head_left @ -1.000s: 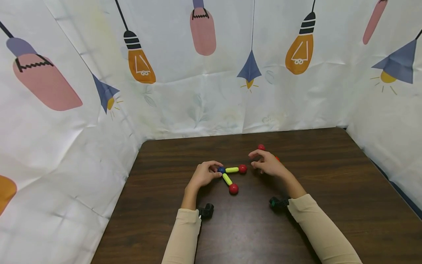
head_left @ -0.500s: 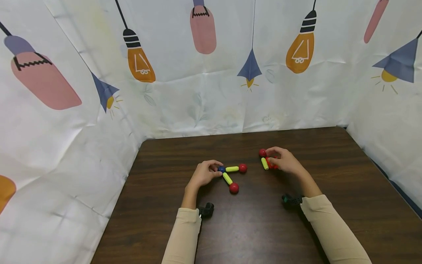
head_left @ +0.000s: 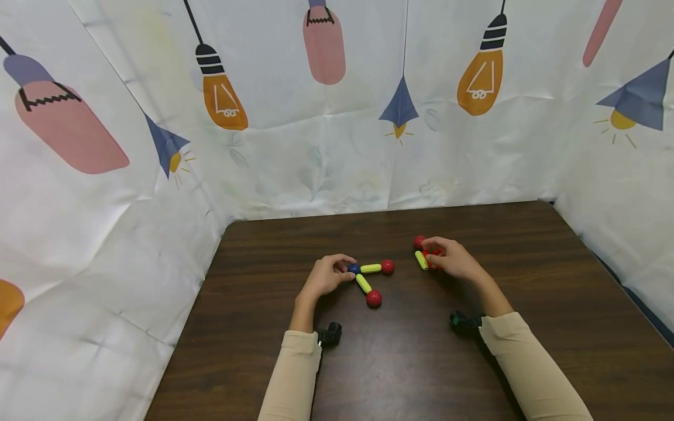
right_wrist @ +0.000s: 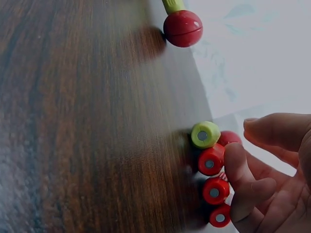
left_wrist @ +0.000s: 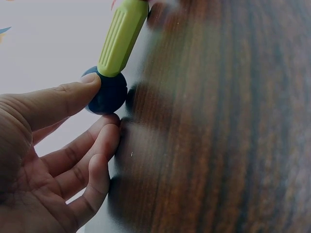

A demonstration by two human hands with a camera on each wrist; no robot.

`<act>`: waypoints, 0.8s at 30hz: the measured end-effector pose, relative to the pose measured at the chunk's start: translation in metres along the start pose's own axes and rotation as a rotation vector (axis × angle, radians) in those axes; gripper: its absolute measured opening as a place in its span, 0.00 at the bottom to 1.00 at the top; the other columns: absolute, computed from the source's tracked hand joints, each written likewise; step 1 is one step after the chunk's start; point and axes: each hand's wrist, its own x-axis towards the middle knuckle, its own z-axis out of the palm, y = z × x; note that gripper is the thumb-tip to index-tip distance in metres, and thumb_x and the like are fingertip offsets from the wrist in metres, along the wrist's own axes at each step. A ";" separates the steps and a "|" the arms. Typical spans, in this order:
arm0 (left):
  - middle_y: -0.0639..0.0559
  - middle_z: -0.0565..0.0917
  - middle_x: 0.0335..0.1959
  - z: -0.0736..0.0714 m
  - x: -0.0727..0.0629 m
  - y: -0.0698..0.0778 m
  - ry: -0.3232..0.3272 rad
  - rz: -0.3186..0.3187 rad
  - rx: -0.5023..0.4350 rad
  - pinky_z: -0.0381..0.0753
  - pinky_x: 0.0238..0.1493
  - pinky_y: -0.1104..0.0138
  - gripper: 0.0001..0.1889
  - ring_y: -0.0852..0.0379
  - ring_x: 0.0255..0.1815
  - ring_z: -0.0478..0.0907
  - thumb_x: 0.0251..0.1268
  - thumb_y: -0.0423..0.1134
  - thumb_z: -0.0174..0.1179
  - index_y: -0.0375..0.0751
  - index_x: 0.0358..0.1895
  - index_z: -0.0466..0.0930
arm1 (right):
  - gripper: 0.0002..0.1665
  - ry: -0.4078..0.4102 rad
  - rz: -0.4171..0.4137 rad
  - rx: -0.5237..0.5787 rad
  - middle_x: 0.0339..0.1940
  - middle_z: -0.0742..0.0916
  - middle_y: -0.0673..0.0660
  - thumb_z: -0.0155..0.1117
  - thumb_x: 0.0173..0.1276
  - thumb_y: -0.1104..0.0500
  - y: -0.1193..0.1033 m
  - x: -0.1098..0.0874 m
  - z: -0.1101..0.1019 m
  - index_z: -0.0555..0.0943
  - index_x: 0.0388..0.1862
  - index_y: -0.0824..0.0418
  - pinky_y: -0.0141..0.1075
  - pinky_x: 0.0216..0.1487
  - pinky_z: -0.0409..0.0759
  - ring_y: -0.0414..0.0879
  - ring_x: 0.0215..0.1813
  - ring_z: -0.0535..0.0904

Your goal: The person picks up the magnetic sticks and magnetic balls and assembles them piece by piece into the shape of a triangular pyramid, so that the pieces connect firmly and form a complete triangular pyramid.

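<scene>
My left hand [head_left: 325, 278] pinches a blue ball [head_left: 354, 269] between thumb and fingers on the table. One yellow-green rod [head_left: 371, 268] runs right from the ball to a red ball [head_left: 388, 267]. Another yellow-green rod [head_left: 363, 283] slants toward the front, with a second red ball [head_left: 374, 299] at its end. My right hand [head_left: 454, 257] is at a small group further back, fingers against several red rods [right_wrist: 212, 161]; its thumb stands apart from them. Beside these lie a loose yellow-green rod [head_left: 421, 260] and a red ball [head_left: 419, 242]. The rod ends show grey discs.
The dark wood-grain table [head_left: 389, 362] reaches back to a white cloth [head_left: 337, 158] printed with lamps, which hangs at the rear and both sides. A black camera [head_left: 329, 334] is strapped to the left wrist, and another camera [head_left: 464, 320] to the right.
My right hand has moved right to the red rods, uncovering the loose yellow-green rod, which has since turned slightly. My left hand stays on the blue ball.
</scene>
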 end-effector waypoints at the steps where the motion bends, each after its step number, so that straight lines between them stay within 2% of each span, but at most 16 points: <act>1: 0.50 0.84 0.37 0.000 0.000 0.000 -0.001 -0.001 0.000 0.78 0.37 0.66 0.14 0.57 0.33 0.79 0.65 0.38 0.71 0.52 0.52 0.88 | 0.22 0.000 0.006 -0.002 0.64 0.81 0.67 0.62 0.76 0.61 0.000 0.000 0.000 0.77 0.67 0.61 0.40 0.35 0.78 0.50 0.36 0.80; 11: 0.50 0.84 0.38 0.000 -0.001 -0.001 -0.007 -0.003 -0.003 0.78 0.37 0.65 0.13 0.57 0.34 0.79 0.66 0.39 0.70 0.53 0.53 0.87 | 0.26 -0.040 -0.005 -0.134 0.63 0.82 0.65 0.63 0.72 0.65 -0.002 0.006 -0.003 0.77 0.68 0.60 0.39 0.32 0.73 0.48 0.29 0.72; 13: 0.50 0.84 0.38 -0.001 -0.001 -0.001 -0.009 -0.004 -0.006 0.78 0.37 0.65 0.13 0.57 0.34 0.79 0.66 0.39 0.70 0.53 0.53 0.87 | 0.27 -0.059 -0.010 -0.163 0.62 0.82 0.65 0.65 0.70 0.66 -0.003 0.007 -0.004 0.77 0.68 0.60 0.40 0.34 0.73 0.49 0.31 0.71; 15: 0.50 0.84 0.38 -0.001 -0.001 -0.001 -0.009 -0.004 -0.007 0.78 0.37 0.65 0.13 0.56 0.34 0.79 0.66 0.39 0.70 0.53 0.53 0.87 | 0.27 -0.080 -0.022 -0.197 0.63 0.81 0.66 0.66 0.69 0.67 -0.004 0.008 -0.004 0.77 0.67 0.61 0.45 0.40 0.77 0.54 0.38 0.76; 17: 0.50 0.84 0.38 -0.001 -0.001 -0.001 -0.009 -0.003 -0.010 0.78 0.37 0.65 0.13 0.56 0.34 0.79 0.67 0.39 0.70 0.52 0.53 0.87 | 0.27 -0.100 -0.031 -0.229 0.65 0.81 0.67 0.67 0.68 0.68 -0.005 0.009 -0.005 0.78 0.66 0.62 0.52 0.50 0.80 0.61 0.50 0.79; 20: 0.50 0.84 0.38 -0.001 -0.001 -0.001 -0.009 -0.005 -0.008 0.78 0.37 0.65 0.13 0.56 0.35 0.79 0.67 0.39 0.70 0.53 0.53 0.87 | 0.27 -0.130 -0.042 -0.280 0.68 0.79 0.69 0.67 0.68 0.68 -0.006 0.011 -0.005 0.78 0.66 0.63 0.60 0.62 0.76 0.66 0.67 0.75; 24: 0.51 0.84 0.38 -0.001 -0.002 -0.001 -0.008 -0.008 -0.004 0.78 0.37 0.65 0.13 0.57 0.34 0.79 0.67 0.39 0.70 0.53 0.53 0.87 | 0.26 -0.161 -0.036 -0.329 0.69 0.78 0.69 0.67 0.69 0.66 -0.008 0.014 -0.006 0.78 0.66 0.62 0.61 0.64 0.75 0.66 0.68 0.73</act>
